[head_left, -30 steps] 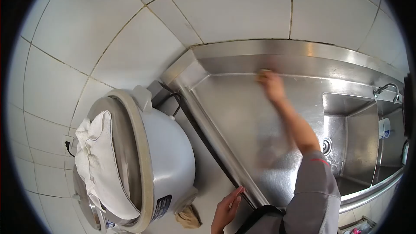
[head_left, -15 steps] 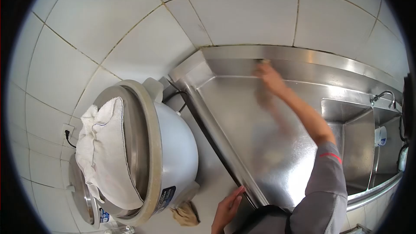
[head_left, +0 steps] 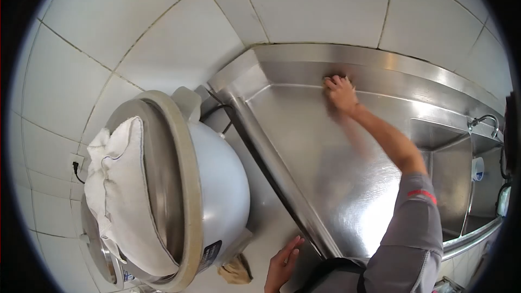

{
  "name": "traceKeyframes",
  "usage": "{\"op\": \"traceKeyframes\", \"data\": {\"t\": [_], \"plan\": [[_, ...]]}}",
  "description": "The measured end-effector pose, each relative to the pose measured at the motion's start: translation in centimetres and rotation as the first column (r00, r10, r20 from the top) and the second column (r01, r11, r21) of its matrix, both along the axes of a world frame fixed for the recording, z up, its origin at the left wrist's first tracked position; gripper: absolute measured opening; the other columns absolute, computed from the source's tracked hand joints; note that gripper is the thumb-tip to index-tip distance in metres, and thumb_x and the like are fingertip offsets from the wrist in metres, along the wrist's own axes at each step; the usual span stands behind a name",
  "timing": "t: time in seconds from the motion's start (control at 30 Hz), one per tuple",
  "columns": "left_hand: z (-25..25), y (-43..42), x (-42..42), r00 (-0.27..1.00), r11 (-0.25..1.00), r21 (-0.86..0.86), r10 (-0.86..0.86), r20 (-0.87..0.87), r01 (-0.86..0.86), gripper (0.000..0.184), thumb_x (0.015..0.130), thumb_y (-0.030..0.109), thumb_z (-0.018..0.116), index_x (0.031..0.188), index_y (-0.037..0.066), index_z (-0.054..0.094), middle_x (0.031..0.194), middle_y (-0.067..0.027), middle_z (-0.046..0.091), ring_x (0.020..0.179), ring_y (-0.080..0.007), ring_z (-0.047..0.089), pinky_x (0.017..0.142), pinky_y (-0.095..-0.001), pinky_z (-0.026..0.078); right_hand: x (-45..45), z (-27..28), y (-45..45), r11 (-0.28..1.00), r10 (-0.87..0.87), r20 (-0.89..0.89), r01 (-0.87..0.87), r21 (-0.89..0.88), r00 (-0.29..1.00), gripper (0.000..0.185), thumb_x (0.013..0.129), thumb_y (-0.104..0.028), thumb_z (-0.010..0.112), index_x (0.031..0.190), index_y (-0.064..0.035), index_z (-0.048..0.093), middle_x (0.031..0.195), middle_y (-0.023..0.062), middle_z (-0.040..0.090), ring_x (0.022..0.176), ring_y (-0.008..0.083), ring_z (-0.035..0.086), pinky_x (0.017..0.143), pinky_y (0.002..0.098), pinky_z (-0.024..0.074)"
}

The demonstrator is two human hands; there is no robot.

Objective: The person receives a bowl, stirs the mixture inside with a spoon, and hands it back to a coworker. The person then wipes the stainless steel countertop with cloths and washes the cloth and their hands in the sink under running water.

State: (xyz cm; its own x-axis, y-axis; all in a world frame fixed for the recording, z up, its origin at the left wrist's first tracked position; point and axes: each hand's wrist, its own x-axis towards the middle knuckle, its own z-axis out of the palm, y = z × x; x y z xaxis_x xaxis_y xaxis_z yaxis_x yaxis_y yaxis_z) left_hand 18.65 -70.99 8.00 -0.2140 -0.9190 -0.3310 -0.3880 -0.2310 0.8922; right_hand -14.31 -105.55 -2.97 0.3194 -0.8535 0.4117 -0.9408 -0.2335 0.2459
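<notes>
the right hand [head_left: 343, 96] was bunched, fingers curled over what looked like a small pad [head_left: 328, 81] and pressing it to the steel upstand [head_left: 304, 71], just above the back edge of the counter [head_left: 304, 141]. most of the pad was hidden, so its full grip could not be told. the left hand [head_left: 281, 265] was near the raised rim [head_left: 283, 184], its fingers fairly straight and close together, with nothing seen in it.

the likeliest trouble was a slip: smooth metal gave the pad little to bite on, and a sideways push with only the fingertips over it could have let it skid free. the knuckles could then have struck the upstand or scraped the seam below it. the reach was long, too — the arm stretched right across the counter, so leaning further risked lost balance and a dragged sleeve [head_left: 410, 228], close to the sink [head_left: 450, 173].

to the left, the black cord [head_left: 218, 109] ran between the rim and the big pot [head_left: 225, 184]; a careless sweep over that edge might have snagged it. a jolt to the pot could have shifted the white cloth [head_left: 125, 184] draped over its lid [head_left: 163, 179].
</notes>
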Motion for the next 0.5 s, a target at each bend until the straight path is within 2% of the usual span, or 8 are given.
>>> {"op": "traceKeyframes", "data": {"t": [0.03,0.07,0.1,0.13,0.17,0.23,0.33,0.5], "plan": [[-0.1,0.1,-0.4,1.000,1.000,0.010,-0.014,-0.018,0.014,0.034,0.087,0.008,0.050,0.121,0.010,0.048,0.110,-0.0077,0.059,0.103,-0.0166,0.054,0.087,-0.0274,0.040,1.7,-0.2,-0.3,0.994,-0.071,-0.023,0.073,0.082,0.997,0.022,0.075,-0.015,0.050,0.092,-0.0069,0.062,0.108,0.0042,0.051,0.096,0.0205,0.046,0.078,0.0358,0.0417],[-0.1,-0.1,-0.9,0.999,0.999,0.018,-0.029,-0.028,0.029,0.034,0.087,0.008,0.050,0.121,0.009,0.048,0.110,-0.0078,0.059,0.103,-0.0167,0.054,0.088,-0.0274,0.040,4.7,-2.7,-2.3,0.987,-0.152,0.513,0.102,0.124,0.845,0.025,0.070,-0.013,0.053,0.092,-0.0054,0.061,0.107,0.0074,0.051,0.098,0.0247,0.045,0.082,0.0369,0.0406],[0.1,-0.5,-1.4,0.998,0.999,0.025,-0.046,-0.032,0.047,0.034,0.086,0.008,0.050,0.121,0.009,0.048,0.110,-0.0079,0.059,0.103,-0.0168,0.054,0.088,-0.0275,0.040,7.6,-1.2,-2.1,0.993,0.065,0.430,-0.016,-0.117,0.900,0.027,0.075,-0.012,0.049,0.099,-0.0034,0.058,0.111,0.0108,0.049,0.102,0.0279,0.044,0.085,0.0367,0.0401],[0.4,-0.9,-2.0,0.997,0.997,0.031,-0.064,-0.031,0.065,0.034,0.086,0.008,0.050,0.121,0.009,0.048,0.109,-0.0080,0.059,0.103,-0.0169,0.054,0.088,-0.0275,0.040,11.5,-3.2,-4.3,0.992,-0.115,0.536,0.124,0.019,0.837,0.029,0.082,-0.016,0.045,0.107,-0.0044,0.054,0.116,0.0111,0.046,0.107,0.0288,0.043,0.086,0.0378,0.0396],[0.7,-1.2,-2.6,0.997,0.997,0.018,-0.079,-0.002,0.079,0.034,0.086,0.007,0.050,0.121,0.008,0.048,0.109,-0.0083,0.059,0.103,-0.0169,0.054,0.088,-0.0272,0.040,14.1,-0.4,-3.5,0.951,-0.195,0.264,0.116,0.288,0.945,0.031,0.086,-0.021,0.041,0.111,-0.0069,0.052,0.120,0.0094,0.044,0.113,0.0296,0.040,0.088,0.0394,0.0370],[1.5,-2.1,-3.4,0.992,0.994,-0.017,-0.104,0.068,0.105,0.034,0.087,0.006,0.049,0.120,0.007,0.048,0.109,-0.0089,0.059,0.103,-0.0169,0.054,0.087,-0.0264,0.040,17.0,-2.6,-4.6,0.993,-0.111,0.449,0.083,0.082,0.887,0.034,0.082,-0.022,0.043,0.112,-0.0094,0.052,0.115,0.0087,0.047,0.115,0.0251,0.037,0.094,0.0402,0.0301],[2.5,-2.6,-3.9,0.995,0.994,-0.063,-0.087,0.054,0.091,0.033,0.086,0.004,0.048,0.120,0.006,0.048,0.108,-0.0098,0.060,0.099,-0.0161,0.056,0.084,-0.0247,0.040,12.3,-2.2,-3.1,0.968,-0.143,0.494,0.017,0.250,0.858,0.032,0.084,-0.022,0.040,0.111,-0.0092,0.053,0.119,0.0077,0.045,0.117,0.0246,0.036,0.097,0.0404,0.0266],[1.5,-5.0,-6.3,0.976,0.973,-0.078,-0.217,0.015,0.217,0.032,0.087,0.005,0.047,0.119,0.005,0.049,0.112,-0.0110,0.057,0.097,-0.0159,0.056,0.081,-0.0239,0.041,-6.5,-3.2,10.7,0.820,-0.535,0.568,0.547,0.170,0.625,0.033,0.085,-0.022,0.041,0.113,-0.0056,0.049,0.115,0.0122,0.051,0.104,0.0282,0.049,0.084,0.0423,0.0396]]}}
